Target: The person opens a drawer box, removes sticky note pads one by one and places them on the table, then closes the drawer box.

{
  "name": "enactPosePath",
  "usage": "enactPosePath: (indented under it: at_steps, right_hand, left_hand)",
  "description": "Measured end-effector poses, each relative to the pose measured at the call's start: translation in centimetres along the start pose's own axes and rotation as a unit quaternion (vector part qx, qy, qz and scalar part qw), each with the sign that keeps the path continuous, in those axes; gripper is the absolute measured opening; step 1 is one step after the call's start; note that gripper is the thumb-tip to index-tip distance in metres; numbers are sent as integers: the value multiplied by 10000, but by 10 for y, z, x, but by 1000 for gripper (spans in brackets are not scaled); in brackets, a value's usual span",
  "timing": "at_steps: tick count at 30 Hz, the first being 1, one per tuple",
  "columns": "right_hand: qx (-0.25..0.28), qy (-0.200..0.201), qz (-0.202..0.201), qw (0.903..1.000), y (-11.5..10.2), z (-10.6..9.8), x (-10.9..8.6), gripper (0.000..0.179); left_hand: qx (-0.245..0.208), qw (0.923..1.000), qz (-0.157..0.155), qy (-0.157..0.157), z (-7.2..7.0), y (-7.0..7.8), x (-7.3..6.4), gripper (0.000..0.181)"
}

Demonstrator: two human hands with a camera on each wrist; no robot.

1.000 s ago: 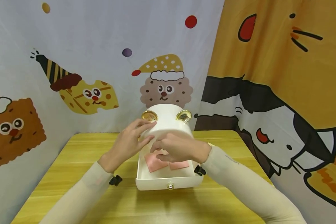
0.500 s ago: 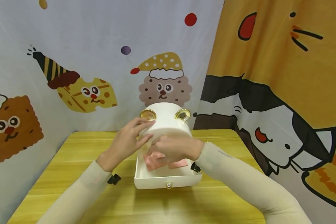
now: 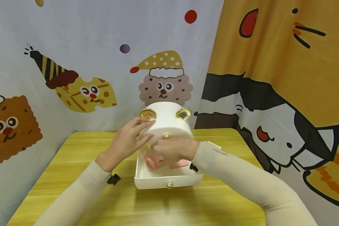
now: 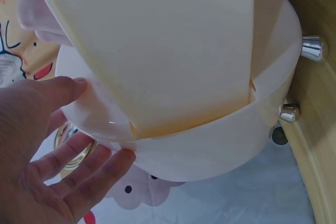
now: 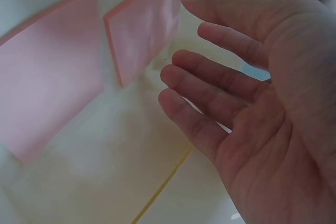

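A white rounded box (image 3: pixel 169 121) with two gold ear-shaped ornaments stands on the table, its drawer (image 3: pixel 168 181) pulled out towards me. Two pink square pads lie inside: a left pad (image 3: pixel 151 165) and a right pad (image 3: pixel 179 164). My left hand (image 3: pixel 124 141) touches the box's left side below the gold ear (image 3: pixel 148 113), fingers spread and lightly bent; in the left wrist view the fingertips (image 4: pixel 123 161) rest at its rim. My right hand (image 3: pixel 173 149) is over the drawer, its thumb tip at the left pad's edge (image 5: pixel 144 27) in the right wrist view, fingers loosely bent beside it.
The yellow wood-grain table (image 3: pixel 96 194) extends on both sides of the box. A pale yellow piece (image 3: pixel 214 144) shows behind my right sleeve. A cartoon-printed cloth (image 3: pixel 101 28) hangs close behind the box, and an orange one (image 3: pixel 271 56) at the right.
My right hand has moved lower and slightly left, its thumb coming down over the left pink pad. The left hand keeps its place on the box. The head view has shifted slightly.
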State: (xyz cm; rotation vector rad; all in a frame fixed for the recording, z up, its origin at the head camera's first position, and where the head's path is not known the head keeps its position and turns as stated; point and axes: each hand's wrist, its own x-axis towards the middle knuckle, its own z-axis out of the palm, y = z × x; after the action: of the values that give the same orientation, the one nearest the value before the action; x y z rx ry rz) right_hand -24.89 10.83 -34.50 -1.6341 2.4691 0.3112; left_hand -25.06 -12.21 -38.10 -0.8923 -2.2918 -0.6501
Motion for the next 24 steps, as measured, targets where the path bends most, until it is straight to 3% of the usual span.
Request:
enactPosePath:
  at_steps: [5, 13, 18, 24]
  right_hand:
    - [-44, -98, -229, 9997, 2, 1, 5, 71]
    - [360, -159, -99, 9992, 2, 5, 8, 27]
    - [317, -182, -210, 9991, 2, 9, 14, 22]
    - [-485, -152, -269, 9983, -1, 9, 17, 30]
  left_hand:
    - [17, 10000, -25, -26, 0, -1, 0, 54]
    - [-16, 10000, -24, -37, 0, 0, 1, 54]
    - [-55, 10000, -65, -46, 0, 0, 0, 53]
    - [-41, 9999, -77, -80, 0, 0, 0, 53]
